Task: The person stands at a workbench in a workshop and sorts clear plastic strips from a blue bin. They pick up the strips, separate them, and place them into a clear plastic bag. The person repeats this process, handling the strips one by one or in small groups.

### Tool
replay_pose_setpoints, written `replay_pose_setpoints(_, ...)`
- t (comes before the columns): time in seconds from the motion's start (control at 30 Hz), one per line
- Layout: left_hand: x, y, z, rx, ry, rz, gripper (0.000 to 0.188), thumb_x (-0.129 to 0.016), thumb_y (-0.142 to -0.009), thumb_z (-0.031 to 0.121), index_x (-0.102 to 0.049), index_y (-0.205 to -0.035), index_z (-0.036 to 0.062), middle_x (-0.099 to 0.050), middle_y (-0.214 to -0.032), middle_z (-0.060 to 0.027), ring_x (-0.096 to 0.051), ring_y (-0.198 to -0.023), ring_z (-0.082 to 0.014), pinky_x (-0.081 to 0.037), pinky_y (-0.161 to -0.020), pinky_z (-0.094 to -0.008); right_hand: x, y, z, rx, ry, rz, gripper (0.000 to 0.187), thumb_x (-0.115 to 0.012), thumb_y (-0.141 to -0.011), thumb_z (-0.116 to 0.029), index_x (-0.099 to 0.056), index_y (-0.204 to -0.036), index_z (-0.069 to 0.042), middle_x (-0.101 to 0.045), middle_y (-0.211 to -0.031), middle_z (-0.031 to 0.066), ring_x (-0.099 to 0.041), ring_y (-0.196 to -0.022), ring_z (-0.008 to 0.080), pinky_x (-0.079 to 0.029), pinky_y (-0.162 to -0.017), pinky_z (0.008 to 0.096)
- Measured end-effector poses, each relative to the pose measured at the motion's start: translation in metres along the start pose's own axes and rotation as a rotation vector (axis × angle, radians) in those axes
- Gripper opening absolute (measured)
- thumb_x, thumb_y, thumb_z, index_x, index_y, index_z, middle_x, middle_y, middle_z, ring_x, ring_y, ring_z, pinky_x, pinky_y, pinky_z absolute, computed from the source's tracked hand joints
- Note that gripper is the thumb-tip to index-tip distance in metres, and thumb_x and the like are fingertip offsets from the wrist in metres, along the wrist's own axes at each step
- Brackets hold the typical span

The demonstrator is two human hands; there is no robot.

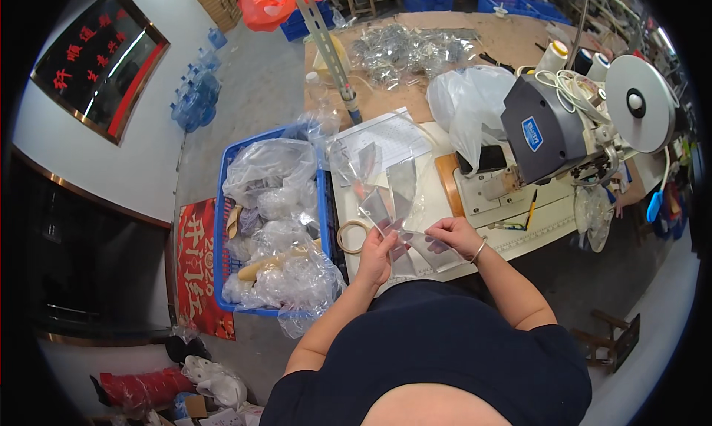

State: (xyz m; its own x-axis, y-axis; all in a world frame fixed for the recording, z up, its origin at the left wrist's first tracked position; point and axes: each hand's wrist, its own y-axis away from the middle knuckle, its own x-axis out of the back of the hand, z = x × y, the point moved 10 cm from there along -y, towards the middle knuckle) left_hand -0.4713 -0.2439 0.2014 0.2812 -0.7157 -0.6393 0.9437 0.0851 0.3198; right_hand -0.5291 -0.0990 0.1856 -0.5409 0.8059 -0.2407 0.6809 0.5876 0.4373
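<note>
Both my hands are at the near edge of the white sewing table (460,252), closed on thin, see-through plastic pieces (426,249). My left hand (379,254) pinches them with the thumb on top. A little to the right, my right hand (456,238) pinches the other side between thumb and fingers. Where one piece ends and another begins is hard to make out. More clear and greyish plastic pieces (401,186) lie just beyond my hands, partly over a white printed sheet (382,140). Beside my left hand sits a roll of tan tape (340,237).
A dark grey sewing machine (545,129) stands right, with thread cones (552,57) and a round white disc (639,103) behind. A yellow pen (532,209) lies near it. Left is a blue crate (219,203) of plastic bags. A metal post (326,44) rises beyond the sheet.
</note>
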Motion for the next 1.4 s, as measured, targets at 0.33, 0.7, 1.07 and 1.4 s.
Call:
replay_pose_setpoints(0.33, -0.006, 0.000, -0.001, -0.105, -0.129, -0.054, 0.037, -0.053, -0.088, 0.005, -0.041, -0.123, 0.0039, -0.054, -0.113, -0.0080, -0.056, -0.098, -0.0191, -0.050, -0.082, -0.0358, 0.003, 0.020, -0.009, 0.293, 0.298, 0.087, 0.023, -0.069, -0.078, -0.010, -0.066, -0.100, -0.002, -0.066, -0.077, 0.0029, -0.059, -0.067, 0.0063, -0.048, -0.063, 0.0196)
replay_pose_setpoints(0.7, -0.002, 0.001, 0.000, -0.102, -0.146, -0.020, 0.039, -0.054, -0.087, 0.002, -0.041, -0.124, 0.0026, -0.055, -0.115, -0.0097, -0.059, -0.098, -0.0196, -0.050, -0.081, -0.0332, 0.027, -0.011, -0.049, 0.393, 0.114, 0.366, 0.028, -0.070, -0.077, -0.012, -0.062, -0.099, 0.005, -0.066, -0.081, 0.0085, -0.063, -0.074, 0.0110, -0.052, -0.067, 0.0233)
replay_pose_setpoints(1.07, -0.012, 0.003, 0.005, -0.236, -0.404, 0.007, 0.047, -0.055, -0.084, -0.001, -0.037, -0.128, -0.0030, -0.054, -0.118, -0.0104, -0.053, -0.106, -0.0155, -0.043, -0.089, -0.0268, 0.009, -0.052, -0.062, 0.373, 0.098, 0.470, 0.033, -0.071, -0.075, -0.012, -0.060, -0.098, 0.008, -0.066, -0.083, 0.0125, -0.064, -0.069, 0.0132, -0.054, -0.058, 0.0240)
replay_pose_setpoints(1.4, 0.022, -0.012, -0.019, -0.027, -0.072, 0.165, 0.032, -0.054, -0.088, 0.003, -0.044, -0.118, 0.0044, -0.058, -0.111, -0.0087, -0.060, -0.097, -0.0229, -0.051, -0.079, -0.0372, 0.023, -0.031, -0.064, 0.500, -0.155, 0.460, 0.010, -0.069, -0.078, -0.007, -0.065, -0.084, 0.001, -0.065, -0.075, 0.0057, -0.060, -0.063, 0.0090, -0.051, -0.058, 0.0203)
